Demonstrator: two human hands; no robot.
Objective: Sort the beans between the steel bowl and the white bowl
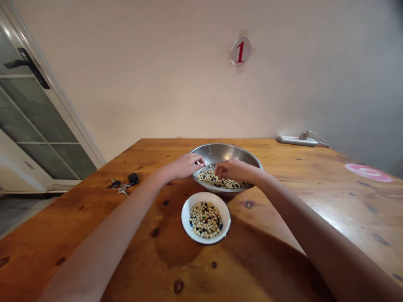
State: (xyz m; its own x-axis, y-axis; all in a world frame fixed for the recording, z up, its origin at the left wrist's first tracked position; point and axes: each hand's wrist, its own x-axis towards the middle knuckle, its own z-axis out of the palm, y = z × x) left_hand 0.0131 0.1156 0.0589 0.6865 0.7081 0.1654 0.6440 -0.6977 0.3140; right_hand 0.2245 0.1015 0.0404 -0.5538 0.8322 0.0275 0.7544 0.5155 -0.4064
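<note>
A wide steel basin [220, 150] holds many small round beads [209, 178], pale cream mixed with dark ones. My left hand [188, 164] reaches over the basin's left rim, fingers bent toward the thumb; a tiny pale spot shows between them, too small to name. Inside the basin, my right hand [234, 170] is just above or touching the beads, its fingers curled into a pinch. Whatever its fingertips hold, if anything, is hidden. Nearer to me stands a white bowl [185, 212] with more cream beads and a few blue, green, red and black ones.
The wooden table [132, 268] reaches to the wall. A bunch of keys [122, 187] with a black fob lies left of my left forearm. At the back right is a white power strip [297, 140] with a plug and cable. A pink round sticker [368, 172] is on the right.
</note>
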